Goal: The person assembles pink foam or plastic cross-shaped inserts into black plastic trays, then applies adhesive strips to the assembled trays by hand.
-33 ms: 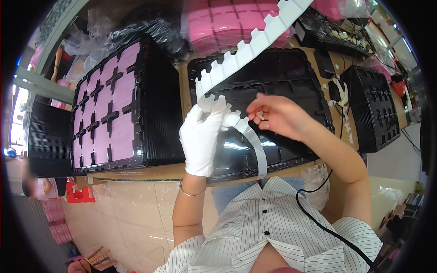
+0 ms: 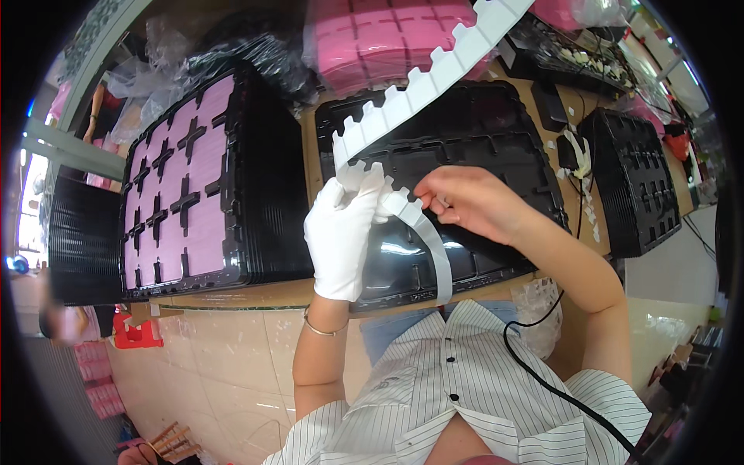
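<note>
My left hand (image 2: 339, 242), in a white glove, is closed on a long white strip (image 2: 415, 97) with a row of small tabs along one edge. The strip rises from the glove toward the upper right. Its tail (image 2: 442, 260), a bare grey-white band, curves down toward me. Bare and with fingers curled in a pinch, my right hand (image 2: 474, 203) is beside the tabs just right of the glove. What its fingertips hold, if anything, is hidden. Beneath both hands lies a large black plastic tray (image 2: 496, 147).
On the left stands a tall stack of black trays (image 2: 267, 170) with a pink sheet (image 2: 203, 155) on top. More black trays (image 2: 637, 182) stand at the right. Pink material (image 2: 387, 43) in clear plastic lies behind. A black cable (image 2: 542, 372) crosses my shirt.
My right hand has moved slightly left and up to the strip's tabs, its fingers closing. The small white piece earlier visible at its fingers no longer shows. The left hand stays nearly still.
</note>
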`<state>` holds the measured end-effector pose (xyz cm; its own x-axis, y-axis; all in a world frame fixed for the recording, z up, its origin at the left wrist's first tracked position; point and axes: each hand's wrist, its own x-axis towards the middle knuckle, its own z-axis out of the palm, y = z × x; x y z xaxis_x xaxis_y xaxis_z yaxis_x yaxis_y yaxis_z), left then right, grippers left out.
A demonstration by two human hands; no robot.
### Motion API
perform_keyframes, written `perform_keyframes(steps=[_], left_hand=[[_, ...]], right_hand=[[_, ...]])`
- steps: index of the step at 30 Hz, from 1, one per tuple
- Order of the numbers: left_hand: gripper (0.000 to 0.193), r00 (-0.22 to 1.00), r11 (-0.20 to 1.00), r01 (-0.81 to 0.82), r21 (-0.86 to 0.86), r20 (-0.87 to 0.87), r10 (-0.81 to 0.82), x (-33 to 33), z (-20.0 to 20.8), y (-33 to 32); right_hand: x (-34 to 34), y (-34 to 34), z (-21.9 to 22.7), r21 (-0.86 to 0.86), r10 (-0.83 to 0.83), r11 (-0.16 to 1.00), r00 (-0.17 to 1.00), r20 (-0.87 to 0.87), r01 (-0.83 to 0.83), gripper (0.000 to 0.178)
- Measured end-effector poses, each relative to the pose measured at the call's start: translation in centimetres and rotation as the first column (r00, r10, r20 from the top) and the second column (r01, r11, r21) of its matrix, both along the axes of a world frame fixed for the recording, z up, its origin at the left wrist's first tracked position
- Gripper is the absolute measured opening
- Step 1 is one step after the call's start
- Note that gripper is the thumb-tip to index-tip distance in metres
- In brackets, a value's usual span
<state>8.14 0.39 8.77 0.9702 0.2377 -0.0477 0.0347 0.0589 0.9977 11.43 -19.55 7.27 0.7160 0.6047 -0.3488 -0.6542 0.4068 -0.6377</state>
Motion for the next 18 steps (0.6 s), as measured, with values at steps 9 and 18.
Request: perform_keyframes(steps=[9,18], left_hand=[[0.025,0.999,0.996,0.025,0.083,-0.026,-0.023,-0.6,0.8,-1.0],[0.023,0.999,0.998,-0.039,0.058,-0.003,0.039,-0.4,0.1,-0.7]], right_hand=[[-2.7,0.5,1.1,-0.553,0.169,0.807,0.816,0.553,0.208,0.012],[0.4,-3.0,1.9,-0.133,0.282,0.777,-0.150,0.948,0.615,0.011]])
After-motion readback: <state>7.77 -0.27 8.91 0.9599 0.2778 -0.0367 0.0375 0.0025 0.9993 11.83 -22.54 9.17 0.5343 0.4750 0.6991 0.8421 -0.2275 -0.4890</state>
